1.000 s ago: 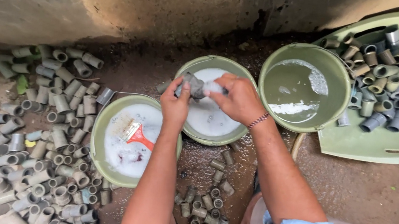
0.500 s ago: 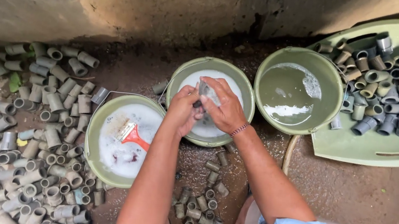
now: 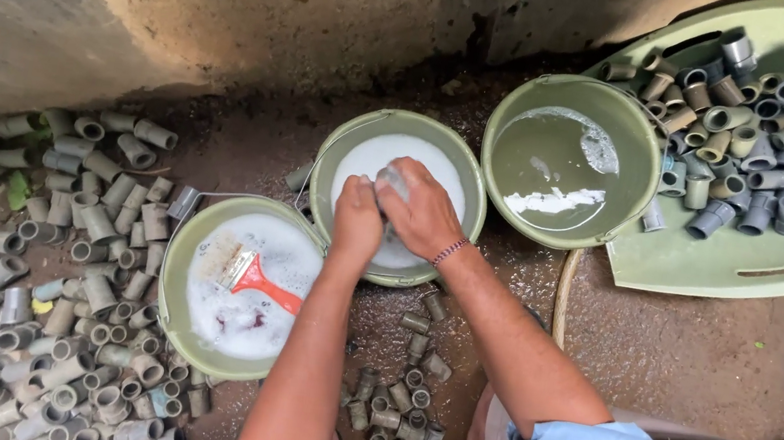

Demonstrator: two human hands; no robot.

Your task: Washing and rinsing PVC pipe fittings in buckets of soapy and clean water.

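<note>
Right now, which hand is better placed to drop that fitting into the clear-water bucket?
Probably the right hand: it grips the fitting over the middle bucket and lies nearer the clear-water bucket than the left hand.

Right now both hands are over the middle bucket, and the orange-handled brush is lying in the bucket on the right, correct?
Not quite. The head view shows the left hand and right hand over the middle bucket, but the orange-handled brush lies in the foamy left bucket, not the right one.

No packages, labels, signs or screens visible anywhere in view.
</note>
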